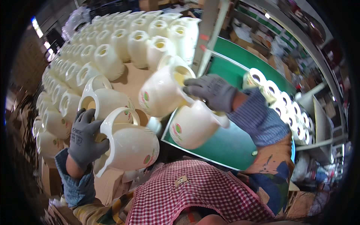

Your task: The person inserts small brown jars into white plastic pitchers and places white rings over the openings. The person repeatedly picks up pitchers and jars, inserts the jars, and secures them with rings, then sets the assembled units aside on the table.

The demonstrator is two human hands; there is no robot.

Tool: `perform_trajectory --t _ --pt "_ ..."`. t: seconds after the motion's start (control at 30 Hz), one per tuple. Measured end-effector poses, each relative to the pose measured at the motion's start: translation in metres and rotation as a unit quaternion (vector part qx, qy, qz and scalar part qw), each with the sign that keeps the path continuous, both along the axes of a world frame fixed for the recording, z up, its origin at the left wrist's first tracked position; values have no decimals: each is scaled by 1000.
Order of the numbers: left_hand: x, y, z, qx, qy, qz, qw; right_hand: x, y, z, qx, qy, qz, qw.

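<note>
My left hand [87,139], in a grey work glove, has its fingers and thumb hooked over the rims of two cream jugs. The nearer jug [135,144] lies tilted with its looped handle up and a floral print on its side; the other jug [114,100] is just behind it. My right hand [212,92], gloved alike, grips two more cream jugs by their mouths. One of these, the upper jug [159,92], tilts over brown cardboard; the lower jug [195,125] hangs over the corner of a green conveyor belt [236,148].
Rows of upright cream jugs [108,60] stand packed on cardboard [131,80] at the left and back. Several cream pieces with dark round openings [283,103] line the right of the belt. A metal post [206,35] rises beyond my right hand.
</note>
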State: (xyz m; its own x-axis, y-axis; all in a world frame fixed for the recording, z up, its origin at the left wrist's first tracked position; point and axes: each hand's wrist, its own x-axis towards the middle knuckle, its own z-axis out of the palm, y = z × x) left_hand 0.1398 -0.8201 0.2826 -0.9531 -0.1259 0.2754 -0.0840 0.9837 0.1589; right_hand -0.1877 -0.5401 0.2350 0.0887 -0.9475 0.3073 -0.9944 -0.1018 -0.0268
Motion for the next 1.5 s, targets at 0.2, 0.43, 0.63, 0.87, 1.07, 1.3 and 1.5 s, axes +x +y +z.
perform_trajectory --t 0.2,0.43,0.63,0.87,1.07,1.3,1.5 --pt "-130 99 -32 -15 -68 -218 974 -5 189 -60 170 -6 -266 949" --pt "-266 210 -176 -113 -236 -192 946 -21 225 -189 274 -38 -446 852" --pt "-308 225 -261 -212 -264 -233 912 -10 200 -205 262 -112 -460 841" --pt "-265 180 -247 -16 -78 -233 969 -36 186 -136 298 -172 -364 866" --pt "-155 48 -145 82 80 -216 970 -35 78 -61 144 -192 -181 954" --pt "9 -211 -31 30 76 285 955 -1 -142 0 120 -185 -62 973" --pt "23 -331 -33 26 -167 356 919 9 -366 38 72 -162 -149 973"
